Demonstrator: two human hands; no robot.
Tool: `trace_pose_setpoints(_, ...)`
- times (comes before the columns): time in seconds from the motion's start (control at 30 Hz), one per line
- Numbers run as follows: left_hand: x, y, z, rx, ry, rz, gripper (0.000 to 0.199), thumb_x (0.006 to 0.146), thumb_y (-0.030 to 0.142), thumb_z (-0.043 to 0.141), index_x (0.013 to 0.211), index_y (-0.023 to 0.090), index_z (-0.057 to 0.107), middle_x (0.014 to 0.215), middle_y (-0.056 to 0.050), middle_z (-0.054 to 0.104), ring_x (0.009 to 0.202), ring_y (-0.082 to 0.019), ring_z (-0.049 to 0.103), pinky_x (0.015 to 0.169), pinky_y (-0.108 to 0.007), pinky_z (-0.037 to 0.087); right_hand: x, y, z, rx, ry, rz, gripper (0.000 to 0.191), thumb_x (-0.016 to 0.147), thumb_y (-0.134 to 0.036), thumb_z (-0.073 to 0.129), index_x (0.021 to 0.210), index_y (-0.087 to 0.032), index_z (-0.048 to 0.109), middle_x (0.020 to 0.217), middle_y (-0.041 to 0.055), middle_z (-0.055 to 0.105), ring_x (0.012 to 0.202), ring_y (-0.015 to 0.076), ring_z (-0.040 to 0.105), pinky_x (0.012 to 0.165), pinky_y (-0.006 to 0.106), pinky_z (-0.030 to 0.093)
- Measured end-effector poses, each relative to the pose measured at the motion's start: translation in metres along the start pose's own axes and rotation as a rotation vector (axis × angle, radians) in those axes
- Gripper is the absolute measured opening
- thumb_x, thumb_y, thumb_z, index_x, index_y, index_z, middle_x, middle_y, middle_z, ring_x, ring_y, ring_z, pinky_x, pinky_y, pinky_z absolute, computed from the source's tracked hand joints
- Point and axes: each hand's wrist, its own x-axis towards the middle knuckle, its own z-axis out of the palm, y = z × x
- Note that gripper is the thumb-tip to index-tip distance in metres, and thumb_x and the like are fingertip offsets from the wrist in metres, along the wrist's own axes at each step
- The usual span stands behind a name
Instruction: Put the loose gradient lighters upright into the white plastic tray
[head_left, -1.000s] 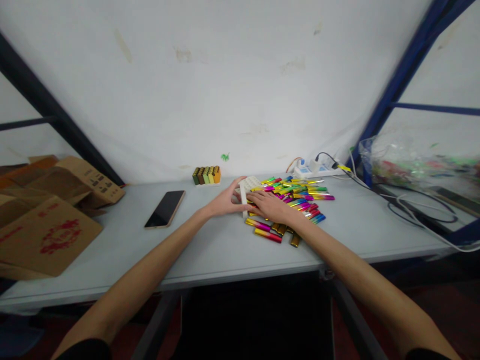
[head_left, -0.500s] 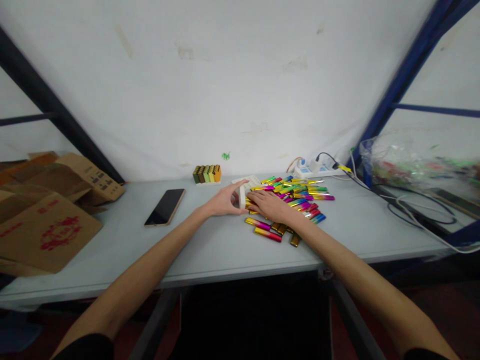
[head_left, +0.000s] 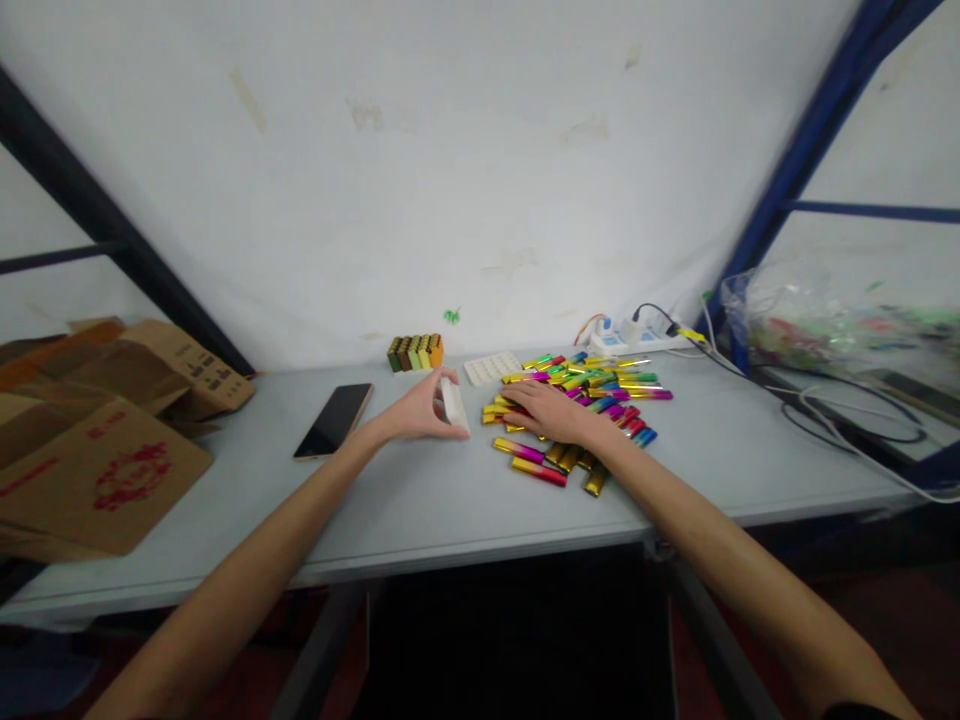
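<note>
So my left hand (head_left: 424, 407) is curved in a wide C, pinching a white tray (head_left: 454, 408) by its ends, thumb on the near one, fingers on the far one. It's tipped up, and I can't tell if its bottom edge touches the surface (head_left: 420, 500). My right hand (head_left: 551, 410) is palm down over the left side of a pile of shiny multicolored sticks (head_left: 619, 380), fingers close together; can't tell if they're gripping any.

A white grid tray (head_left: 493, 369) lies on the far side between my hands, and left of that there's a block of gold-topped sticks (head_left: 415, 353) near the wall.

As for writing: the cardboard box (head_left: 127, 470) on the left has a big red emblem and red lettering, plus dark print on a flap, all too blurry to read. Dark-screened phone (head_left: 334, 420) sits right of it.
</note>
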Motion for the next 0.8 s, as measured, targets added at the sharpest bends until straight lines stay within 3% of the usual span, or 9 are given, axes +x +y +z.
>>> trace_pose_setpoints(0.1, -0.011, -0.015, -0.006, 0.086, 0.152, 0.047, 0.087, 0.055, 0.049, 0.093, 0.125, 0.023, 0.048, 0.121, -0.009, 0.057, 0.092, -0.022, 0.066, 0.072, -0.035, 0.059, -0.001, 0.000, -0.001, 0.041, 0.030, -0.004, 0.048, 0.106, -0.047, 0.045, 0.137, -0.014, 0.061, 0.139, 0.0182, 0.064, 0.131, 0.0282, 0.058, 0.115, 0.047, 0.043)
trace_pose_setpoints(0.2, -0.018, -0.027, -0.011, 0.202, 0.225, 0.079, 0.081, 0.055, 0.058, 0.091, 0.119, 0.023, 0.054, 0.131, -0.010, 0.051, 0.105, -0.026, 0.062, 0.081, -0.039, 0.059, -0.002, -0.001, -0.002, 0.063, 0.043, -0.003, 0.049, 0.105, -0.048, 0.048, 0.138, -0.015, 0.062, 0.141, 0.0181, 0.063, 0.132, 0.0297, 0.058, 0.116, 0.049, 0.043)
trace_pose_setpoints(0.33, -0.024, -0.028, -0.019, 0.315, 0.222, 0.066, 0.090, 0.054, 0.064, 0.090, 0.127, 0.024, 0.057, 0.134, -0.011, 0.052, 0.109, -0.029, 0.060, 0.086, -0.040, 0.057, -0.003, -0.002, -0.009, 0.078, 0.055, 0.006, 0.053, 0.103, -0.051, 0.051, 0.141, -0.015, 0.061, 0.146, 0.0181, 0.059, 0.139, 0.0312, 0.053, 0.119, 0.052, 0.040)
trace_pose_setpoints(0.5, -0.034, -0.025, -0.030, 0.356, 0.172, 0.040, 0.096, 0.063, 0.067, 0.084, 0.144, 0.025, 0.053, 0.140, -0.012, 0.054, 0.101, -0.025, 0.062, 0.077, -0.034, 0.058, -0.011, -0.012, -0.040, 0.149, 0.103, 0.038, 0.052, 0.102, -0.053, 0.053, 0.144, -0.023, 0.059, 0.149, 0.0138, 0.056, 0.141, 0.0301, 0.050, 0.120, 0.053, 0.040)
trace_pose_setpoints(0.63, -0.040, -0.030, -0.037, 0.323, 0.180, 0.026, 0.078, 0.075, 0.069, 0.071, 0.139, 0.024, 0.062, 0.133, -0.011, 0.062, 0.104, -0.026, 0.064, 0.079, -0.034, 0.057, -0.038, -0.036, -0.060, 0.119, 0.070, 0.036, 0.052, 0.101, -0.053, 0.055, 0.145, -0.024, 0.057, 0.152, 0.0136, 0.053, 0.143, 0.0299, 0.047, 0.119, 0.051, 0.041)
trace_pose_setpoints(0.8, -0.041, -0.030, -0.041, 0.362, 0.174, 0.039, 0.070, 0.078, 0.078, 0.063, 0.122, 0.024, 0.074, 0.125, -0.010, 0.070, 0.104, -0.028, 0.065, 0.084, -0.036, 0.056, -0.092, -0.074, -0.051, -0.030, 0.011, 0.081, 0.064, 0.098, -0.056, 0.059, 0.156, -0.033, 0.044, 0.163, 0.0101, 0.040, 0.154, 0.0338, 0.031, 0.124, 0.061, 0.030)
